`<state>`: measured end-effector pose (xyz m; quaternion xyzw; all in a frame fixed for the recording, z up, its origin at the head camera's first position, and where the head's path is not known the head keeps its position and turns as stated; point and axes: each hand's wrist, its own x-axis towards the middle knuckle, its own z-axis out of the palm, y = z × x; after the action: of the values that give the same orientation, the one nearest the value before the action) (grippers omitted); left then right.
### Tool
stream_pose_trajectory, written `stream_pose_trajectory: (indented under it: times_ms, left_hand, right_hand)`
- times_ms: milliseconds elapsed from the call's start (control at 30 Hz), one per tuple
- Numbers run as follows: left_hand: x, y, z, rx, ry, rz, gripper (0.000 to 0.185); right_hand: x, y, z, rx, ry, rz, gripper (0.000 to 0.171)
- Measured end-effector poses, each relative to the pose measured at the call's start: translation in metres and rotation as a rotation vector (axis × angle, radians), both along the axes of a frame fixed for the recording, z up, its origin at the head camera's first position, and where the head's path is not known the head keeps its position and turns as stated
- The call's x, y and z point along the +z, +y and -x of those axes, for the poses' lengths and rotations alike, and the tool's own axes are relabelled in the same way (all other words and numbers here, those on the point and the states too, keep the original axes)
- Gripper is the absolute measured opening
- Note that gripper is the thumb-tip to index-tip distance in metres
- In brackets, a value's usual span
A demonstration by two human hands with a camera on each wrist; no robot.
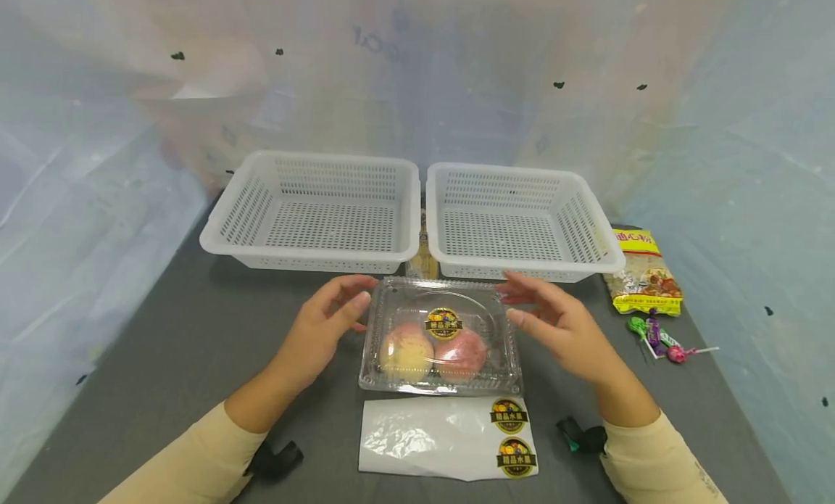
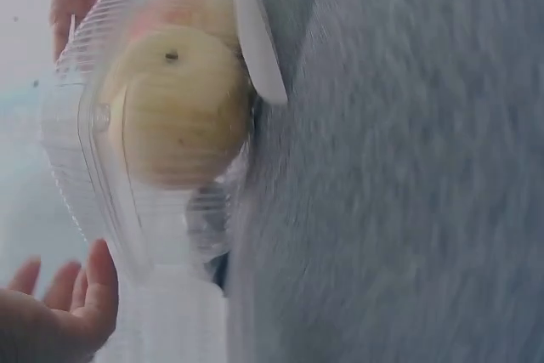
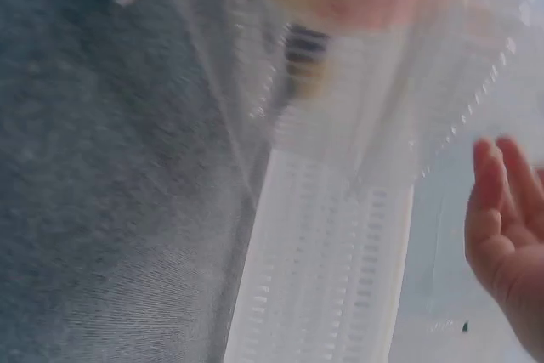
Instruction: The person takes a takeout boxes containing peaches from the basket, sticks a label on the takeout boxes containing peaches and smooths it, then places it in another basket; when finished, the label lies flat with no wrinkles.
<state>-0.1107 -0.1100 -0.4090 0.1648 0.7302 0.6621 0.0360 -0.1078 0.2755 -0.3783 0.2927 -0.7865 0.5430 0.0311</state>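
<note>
A clear plastic clamshell box with its lid down lies on the dark tabletop in the head view. Inside sit two round fruits, a yellowish one and a redder one. A round black-and-gold fruit label is on the lid. My left hand is at the box's upper left side, fingers loosely bent; in the left wrist view a gap shows between its fingertips and the plastic. On the opposite side, my right hand is held with fingers spread loosely and nothing between them.
A white label sheet bearing two round stickers lies before the box. Behind it stand two white perforated baskets, left and right, with a packet partly hidden between them. At right are a yellow food bag and several lollipops.
</note>
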Motion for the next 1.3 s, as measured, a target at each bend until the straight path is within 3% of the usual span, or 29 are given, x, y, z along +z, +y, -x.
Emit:
stream_pose_trajectory:
  times_ms: [100, 200, 333, 500, 633, 767, 1067, 1300]
  left_hand:
    - [-0.003, -0.003, 0.005, 0.032, -0.2, -0.21, 0.056]
    - [-0.009, -0.006, 0.01, 0.041, -0.342, -0.341, 0.07]
    - [-0.017, -0.01, 0.014, 0.0, -0.443, -0.389, 0.082]
    - [-0.026, -0.011, 0.016, -0.093, -0.584, -0.419, 0.092]
    - [-0.029, -0.011, 0.016, -0.143, -0.659, -0.411, 0.094]
    - [-0.025, -0.007, 0.013, -0.171, -0.682, -0.374, 0.092]
    - [-0.016, 0.009, 0.006, -0.138, -0.66, -0.247, 0.062]
    - [-0.014, 0.015, 0.003, -0.132, -0.642, -0.224, 0.072]
  right_hand:
    - [0.005, 0.008, 0.004, -0.114, -0.138, 0.208, 0.054]
    - [0.007, 0.018, 0.01, -0.213, -0.252, 0.467, 0.044]
    - [0.003, 0.031, 0.019, -0.313, -0.345, 0.771, 0.034]
    - [-0.007, 0.045, 0.023, -0.412, -0.458, 1.122, 0.038]
    - [-0.018, 0.05, 0.025, -0.469, -0.542, 1.335, 0.039]
    - [-0.029, 0.052, 0.032, -0.53, -0.584, 1.435, 0.037]
    - [-0.041, 0.052, 0.046, -0.667, -0.602, 1.459, 0.039]
    - [-0.038, 0.048, 0.059, -0.717, -0.551, 1.489, 0.06]
